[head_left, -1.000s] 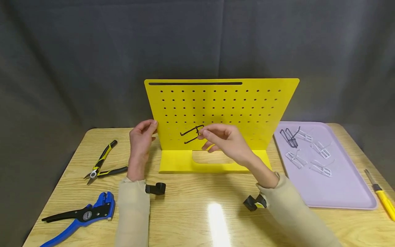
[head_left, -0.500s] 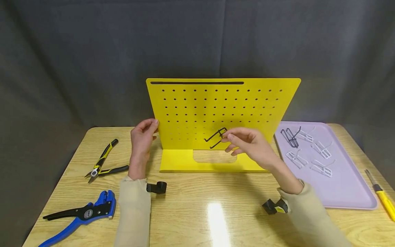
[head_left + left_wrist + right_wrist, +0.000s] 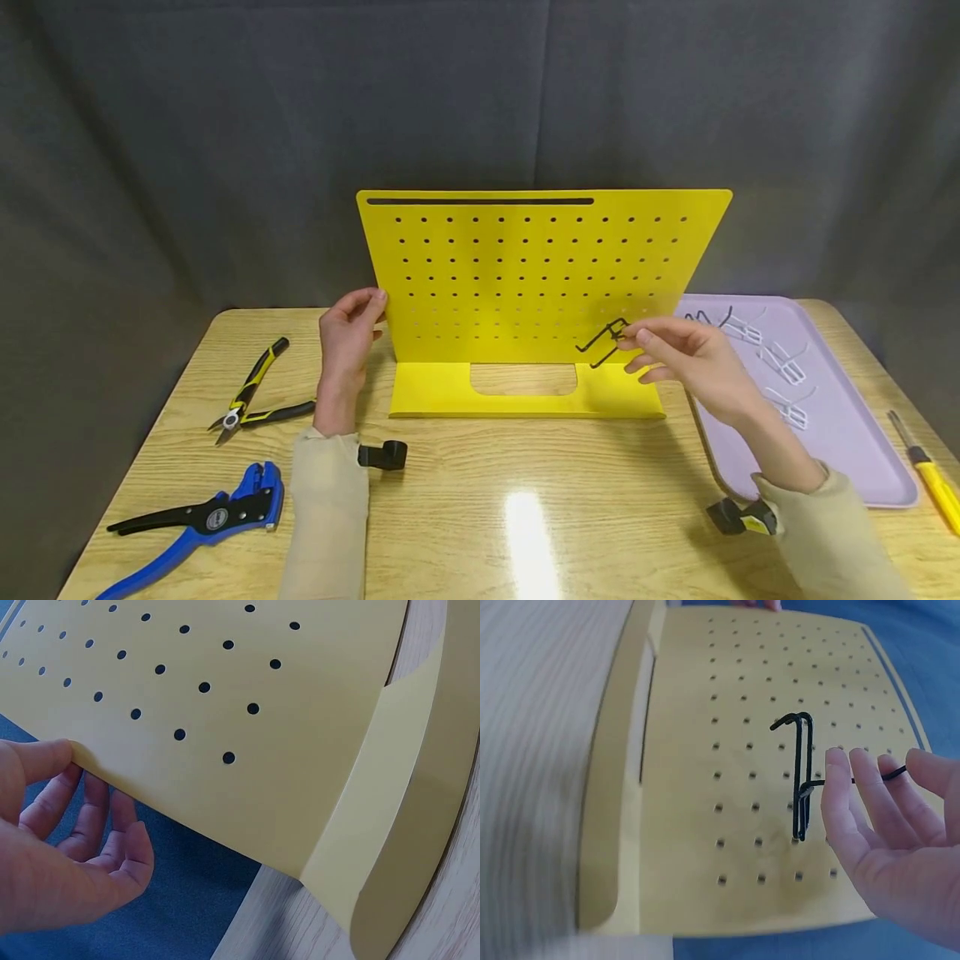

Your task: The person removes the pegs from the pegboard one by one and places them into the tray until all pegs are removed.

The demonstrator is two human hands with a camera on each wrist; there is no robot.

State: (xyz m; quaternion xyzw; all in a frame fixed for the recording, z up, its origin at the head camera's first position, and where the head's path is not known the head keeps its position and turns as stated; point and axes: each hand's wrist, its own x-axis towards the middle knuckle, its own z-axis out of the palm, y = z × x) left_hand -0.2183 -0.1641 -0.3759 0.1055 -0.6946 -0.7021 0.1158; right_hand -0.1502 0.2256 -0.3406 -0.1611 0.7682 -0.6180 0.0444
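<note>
A yellow pegboard (image 3: pixel 491 258) with rows of small holes stands upright on its bent base. My left hand (image 3: pixel 348 337) pinches its left edge, thumb on the front face, as the left wrist view also shows with the hand (image 3: pixel 75 832) at the rim. In front of the board's lower right part, my right hand (image 3: pixel 690 358) holds a black wire pegboard hook (image 3: pixel 602 335) between thumb and fingers. The right wrist view shows this hook (image 3: pixel 802 776) by its thin stem in the right hand (image 3: pixel 900 832), its bent prongs apart from the holes.
At the right lies a lilac tray (image 3: pixel 862 450) with several white wire hooks (image 3: pixel 782 364) and a black one partly hidden by my right hand. A yellow-handled screwdriver (image 3: pixel 933 479) lies beyond it. At the left are diagonal cutters (image 3: pixel 243 396) and a blue wire stripper (image 3: pixel 213 517).
My right hand has moved to the right with the black hook, from the board's middle toward its lower right side. The left hand keeps its hold on the board's edge.
</note>
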